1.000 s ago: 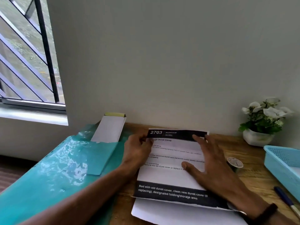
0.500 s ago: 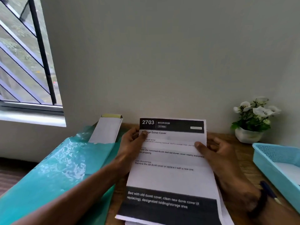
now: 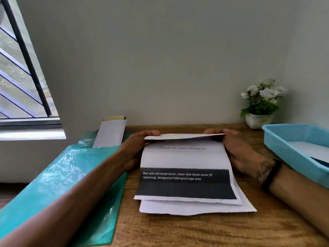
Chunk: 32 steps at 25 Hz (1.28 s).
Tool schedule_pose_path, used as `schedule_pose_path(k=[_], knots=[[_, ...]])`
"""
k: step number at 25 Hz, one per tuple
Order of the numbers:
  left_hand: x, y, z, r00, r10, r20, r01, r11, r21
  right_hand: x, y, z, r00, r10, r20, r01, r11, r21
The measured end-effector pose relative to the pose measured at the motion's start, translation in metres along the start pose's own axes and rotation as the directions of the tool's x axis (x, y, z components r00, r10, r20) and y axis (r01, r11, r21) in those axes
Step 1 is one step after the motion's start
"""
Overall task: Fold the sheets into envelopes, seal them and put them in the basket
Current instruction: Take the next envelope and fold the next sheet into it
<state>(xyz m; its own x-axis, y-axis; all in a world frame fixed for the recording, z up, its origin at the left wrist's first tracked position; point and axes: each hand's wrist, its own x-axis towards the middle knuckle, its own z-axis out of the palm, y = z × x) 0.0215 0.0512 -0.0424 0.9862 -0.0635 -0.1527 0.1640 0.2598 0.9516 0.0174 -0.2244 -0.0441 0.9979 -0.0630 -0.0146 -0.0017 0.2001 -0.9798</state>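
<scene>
A printed sheet with a black band near its lower edge lies on top of more white sheets on the wooden table. Its top part is bent over toward me. My left hand grips the sheet's upper left corner and my right hand grips the upper right corner. A white envelope with a yellow strip sticks out of a green plastic folder on the left. The light-blue basket at the right edge holds a white paper.
A small white pot of white flowers stands against the wall behind the basket. A barred window is at the far left. The table ends at the wall.
The sheet was held upright half a second ago; both hands have now bent its top part forward and down over the rest. The camera view has tilted lower.
</scene>
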Motion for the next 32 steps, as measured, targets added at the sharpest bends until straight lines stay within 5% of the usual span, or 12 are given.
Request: schedule_pose_path(k=[4, 8, 10, 14, 19, 26, 32], knots=[[-0.001, -0.004, 0.001, 0.995, 0.082, -0.055, -0.082, 0.997, 0.003, -0.007, -0.015, -0.005, 0.992, -0.020, 0.123, 0.001, 0.989, 0.147], [-0.006, -0.001, 0.005, 0.963, 0.237, -0.126, -0.237, 0.971, 0.016, -0.007, -0.008, -0.005, 0.969, -0.022, 0.244, 0.049, 0.994, -0.102], [-0.007, 0.003, 0.008, 0.952, 0.272, -0.144, -0.277, 0.961, -0.016, -0.001, -0.002, -0.007, 0.979, -0.095, 0.180, 0.120, 0.984, -0.135], [-0.013, 0.002, 0.006, 0.996, 0.093, 0.005, -0.093, 0.996, 0.012, 0.002, 0.005, -0.007, 0.972, -0.212, 0.097, 0.221, 0.970, -0.099], [-0.009, -0.004, 0.008, 0.990, 0.140, -0.028, -0.128, 0.959, 0.252, 0.004, 0.001, -0.008, 0.959, -0.267, 0.089, 0.277, 0.952, -0.127], [-0.008, 0.002, 0.000, 0.999, 0.049, 0.003, -0.047, 0.971, -0.233, 0.011, 0.009, -0.004, 0.933, -0.360, 0.018, 0.359, 0.926, -0.120], [-0.017, 0.001, 0.012, 0.998, 0.062, 0.026, -0.063, 0.997, 0.044, 0.005, 0.004, -0.006, 0.894, -0.444, 0.067, 0.448, 0.869, -0.209]])
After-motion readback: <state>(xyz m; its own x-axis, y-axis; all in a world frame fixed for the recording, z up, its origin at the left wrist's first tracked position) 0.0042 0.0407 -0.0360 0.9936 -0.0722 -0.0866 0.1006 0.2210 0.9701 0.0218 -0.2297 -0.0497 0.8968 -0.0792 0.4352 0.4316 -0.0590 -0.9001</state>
